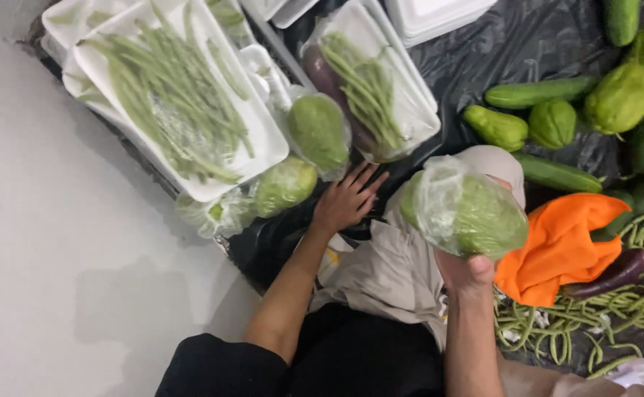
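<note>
From the head camera, looking down: the right hand (467,270) is clamped around the gathered neck of a clear plastic bag (463,208) that holds a pale green vegetable, and holds it up above the person's lap, over a bent knee in beige cloth (388,265). The bag stands well clear of the floor covering, just beside an orange cloth (557,246) lying to its right.

The left hand (348,200) is empty, fingers spread apart and flat — it rests on the black plastic sheet (498,51) that covers the floor, its fingertips just short of a white foam tray (399,95). That tray is film-wrapped and carries long green beans with a purple eggplant along its left side. Two more bagged green vegetables (300,154) lie just left of the hand, one above the other, near the sheet's left edge.

Further left, at that edge, a larger foam tray of beans (179,95) sits on top of other trays, partly over the bare grey floor (57,257).

Toward the sheet's right edge lie loose cucumbers (539,92) and knobbly green chayotes (620,99) — below them a dark eggplant (616,272) rests on a scatter of loose long beans (601,316).
</note>
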